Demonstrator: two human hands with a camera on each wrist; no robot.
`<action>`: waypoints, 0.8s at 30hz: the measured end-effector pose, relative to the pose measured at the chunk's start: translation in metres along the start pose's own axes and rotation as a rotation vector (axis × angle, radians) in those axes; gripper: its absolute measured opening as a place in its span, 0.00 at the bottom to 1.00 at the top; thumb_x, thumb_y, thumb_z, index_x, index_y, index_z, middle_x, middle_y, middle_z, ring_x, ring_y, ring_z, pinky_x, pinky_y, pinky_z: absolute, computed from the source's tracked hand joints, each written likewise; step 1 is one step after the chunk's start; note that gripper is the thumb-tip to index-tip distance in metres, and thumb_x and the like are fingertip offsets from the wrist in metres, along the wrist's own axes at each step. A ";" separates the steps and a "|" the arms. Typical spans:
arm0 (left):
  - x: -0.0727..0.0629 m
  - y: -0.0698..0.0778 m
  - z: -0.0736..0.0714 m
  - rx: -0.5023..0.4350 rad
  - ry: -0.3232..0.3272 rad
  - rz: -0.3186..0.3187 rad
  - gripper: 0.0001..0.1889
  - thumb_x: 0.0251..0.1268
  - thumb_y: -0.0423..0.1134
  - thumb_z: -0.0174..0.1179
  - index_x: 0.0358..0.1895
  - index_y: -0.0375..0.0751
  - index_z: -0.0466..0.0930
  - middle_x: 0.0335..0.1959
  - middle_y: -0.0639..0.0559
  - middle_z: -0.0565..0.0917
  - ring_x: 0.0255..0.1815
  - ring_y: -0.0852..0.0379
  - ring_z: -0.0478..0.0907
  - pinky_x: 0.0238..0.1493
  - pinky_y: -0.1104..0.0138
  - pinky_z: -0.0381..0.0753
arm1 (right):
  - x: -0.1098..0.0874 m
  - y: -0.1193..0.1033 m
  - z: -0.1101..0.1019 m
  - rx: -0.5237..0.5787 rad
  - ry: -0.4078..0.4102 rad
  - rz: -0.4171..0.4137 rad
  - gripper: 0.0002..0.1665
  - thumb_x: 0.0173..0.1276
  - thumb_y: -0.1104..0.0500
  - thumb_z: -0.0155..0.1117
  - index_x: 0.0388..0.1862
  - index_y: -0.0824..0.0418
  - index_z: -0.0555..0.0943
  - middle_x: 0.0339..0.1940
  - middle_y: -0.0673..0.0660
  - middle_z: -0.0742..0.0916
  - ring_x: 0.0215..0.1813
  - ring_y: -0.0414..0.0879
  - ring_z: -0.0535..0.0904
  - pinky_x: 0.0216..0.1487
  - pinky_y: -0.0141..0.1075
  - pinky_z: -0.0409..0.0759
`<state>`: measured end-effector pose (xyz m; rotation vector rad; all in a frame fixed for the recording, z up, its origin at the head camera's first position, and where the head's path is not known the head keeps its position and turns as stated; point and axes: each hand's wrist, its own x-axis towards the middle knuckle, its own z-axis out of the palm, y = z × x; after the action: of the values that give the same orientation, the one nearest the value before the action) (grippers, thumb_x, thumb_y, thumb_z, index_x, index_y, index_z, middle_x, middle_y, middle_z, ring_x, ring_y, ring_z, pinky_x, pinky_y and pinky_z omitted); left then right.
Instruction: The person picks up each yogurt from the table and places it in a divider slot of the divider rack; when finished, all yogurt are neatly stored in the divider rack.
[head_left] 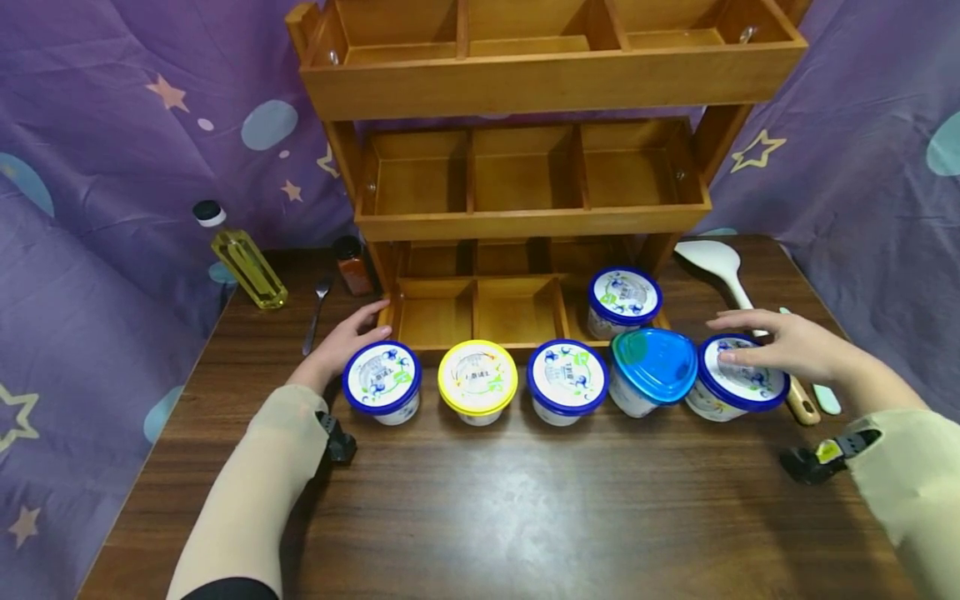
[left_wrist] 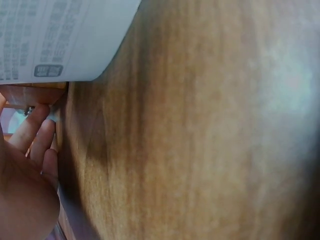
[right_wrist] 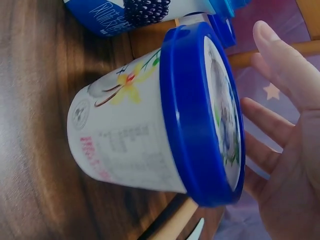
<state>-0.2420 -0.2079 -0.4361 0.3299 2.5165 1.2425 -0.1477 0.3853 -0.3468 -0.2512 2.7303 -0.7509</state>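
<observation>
My right hand (head_left: pixel 802 346) hovers over a blue-lidded white tub (head_left: pixel 738 387) at the right end of a row. In the right wrist view its thumb and fingers are spread beside the lid, not wrapped round the tub (right_wrist: pixel 130 130). My left hand (head_left: pixel 347 342) lies at the left front corner of the wooden shelf (head_left: pixel 525 227), fingers extended along its side. Close to that hand stands another blue-lidded tub (head_left: pixel 382 379). Between the hands are a yellow-lidded tub (head_left: pixel 478 379), a blue-lidded tub (head_left: pixel 567 379) and a yogurt cup with a clear blue lid (head_left: pixel 654 367).
One blue-lidded tub (head_left: pixel 625 297) sits in the shelf's bottom right compartment. An oil bottle (head_left: pixel 251 262), a fork (head_left: pixel 315 317) and a spice jar (head_left: pixel 352 267) are at the left. A white ladle (head_left: pixel 716 260) and a wooden handle (head_left: pixel 804 406) lie at the right.
</observation>
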 end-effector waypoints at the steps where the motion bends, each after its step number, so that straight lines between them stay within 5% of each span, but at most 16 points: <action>1: 0.000 0.000 0.000 0.001 0.000 0.001 0.33 0.69 0.53 0.50 0.73 0.50 0.53 0.70 0.35 0.58 0.70 0.38 0.54 0.65 0.42 0.52 | -0.002 0.002 0.000 0.001 0.000 -0.007 0.33 0.62 0.47 0.65 0.61 0.62 0.73 0.65 0.70 0.69 0.64 0.72 0.60 0.53 0.66 0.62; 5: 0.000 0.001 0.000 0.010 0.000 0.003 0.32 0.70 0.53 0.50 0.73 0.50 0.53 0.70 0.34 0.58 0.70 0.38 0.54 0.65 0.43 0.52 | -0.008 0.006 0.001 -0.001 0.009 -0.029 0.29 0.62 0.49 0.66 0.60 0.61 0.74 0.65 0.69 0.70 0.61 0.69 0.66 0.50 0.57 0.69; 14: -0.001 0.002 0.001 0.000 -0.006 -0.007 0.32 0.70 0.53 0.50 0.74 0.50 0.52 0.70 0.34 0.57 0.70 0.38 0.52 0.65 0.42 0.51 | -0.015 0.012 0.002 0.036 -0.056 -0.045 0.27 0.61 0.52 0.67 0.58 0.59 0.76 0.66 0.69 0.68 0.62 0.66 0.62 0.49 0.55 0.69; 24: -0.003 0.004 0.001 -0.014 -0.002 -0.013 0.33 0.69 0.53 0.50 0.73 0.51 0.53 0.70 0.34 0.57 0.71 0.38 0.51 0.65 0.41 0.50 | -0.017 0.016 0.012 0.072 -0.066 -0.046 0.38 0.54 0.56 0.72 0.63 0.59 0.66 0.68 0.74 0.58 0.64 0.72 0.53 0.51 0.65 0.59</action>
<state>-0.2388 -0.2063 -0.4331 0.3114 2.5031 1.2532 -0.1293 0.3973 -0.3609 -0.3182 2.6377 -0.8361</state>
